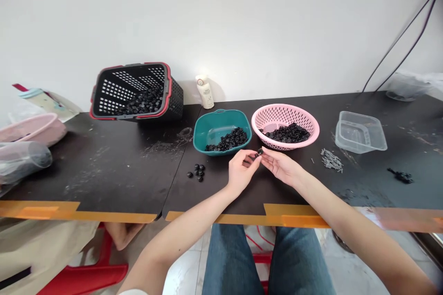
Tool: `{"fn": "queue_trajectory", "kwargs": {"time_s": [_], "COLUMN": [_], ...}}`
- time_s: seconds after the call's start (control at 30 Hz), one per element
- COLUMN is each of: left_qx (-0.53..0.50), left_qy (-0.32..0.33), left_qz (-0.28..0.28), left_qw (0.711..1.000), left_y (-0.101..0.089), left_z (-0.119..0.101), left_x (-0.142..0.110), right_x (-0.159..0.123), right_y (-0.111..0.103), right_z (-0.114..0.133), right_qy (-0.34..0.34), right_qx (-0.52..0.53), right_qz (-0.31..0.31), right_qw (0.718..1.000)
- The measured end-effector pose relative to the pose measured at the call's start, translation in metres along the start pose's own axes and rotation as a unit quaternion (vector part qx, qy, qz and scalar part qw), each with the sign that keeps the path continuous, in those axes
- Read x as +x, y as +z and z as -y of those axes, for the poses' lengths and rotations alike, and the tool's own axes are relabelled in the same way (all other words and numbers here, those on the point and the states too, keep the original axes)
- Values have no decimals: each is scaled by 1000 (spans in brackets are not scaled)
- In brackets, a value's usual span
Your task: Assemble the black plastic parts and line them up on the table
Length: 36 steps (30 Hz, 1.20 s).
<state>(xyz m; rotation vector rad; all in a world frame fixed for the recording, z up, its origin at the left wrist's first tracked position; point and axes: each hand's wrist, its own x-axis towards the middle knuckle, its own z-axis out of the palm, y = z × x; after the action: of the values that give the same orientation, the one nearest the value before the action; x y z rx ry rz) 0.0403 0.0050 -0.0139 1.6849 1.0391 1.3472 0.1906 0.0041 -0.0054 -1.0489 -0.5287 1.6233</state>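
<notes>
My left hand (241,170) and my right hand (282,166) meet above the black table (114,166), in front of two bowls. Between the fingertips of both hands sits a small black round part (260,151), pinched from each side. Just behind my hands, a teal tub (221,124) holds a heap of black parts. Beside it on the right, a pink perforated bowl (285,117) holds more of them. A small cluster of black parts (198,172) lies on the table left of my left hand.
A black basket with a red rim (136,90) lies tilted at the back left, with black parts inside. A clear plastic container (360,132) and a pile of grey screws (331,160) lie to the right. A white bottle (205,91) stands by the wall. Pink basin (32,127) at far left.
</notes>
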Motion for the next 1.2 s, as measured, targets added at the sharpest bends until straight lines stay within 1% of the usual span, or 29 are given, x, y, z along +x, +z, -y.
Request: {"fn": "queue_trajectory", "kwargs": {"time_s": [0.1,0.23,0.43,0.7,1.2], "left_qx": [22,46,72,94,100], "left_qy": [15,26,44,50,64], "left_qz": [-8,3,11,14,9], "left_qw": [1000,999,996,994,993], "left_y": [-1,-1,-1,-2,-3], "left_z": [-1,2,4,5,5], "left_x": [1,3,2,3,3], "right_x": [-2,-2,-1,-2,0], "right_y": [2,4,2,1,-1], "right_z": [0,0,-2,-3,-6], "right_qy": [19,31,21,5,-1], "right_qx": [19,36,33,25,30], "right_qz": [-5,4,13,19,32], "right_qw": [1000,999,999,1000,999]}}
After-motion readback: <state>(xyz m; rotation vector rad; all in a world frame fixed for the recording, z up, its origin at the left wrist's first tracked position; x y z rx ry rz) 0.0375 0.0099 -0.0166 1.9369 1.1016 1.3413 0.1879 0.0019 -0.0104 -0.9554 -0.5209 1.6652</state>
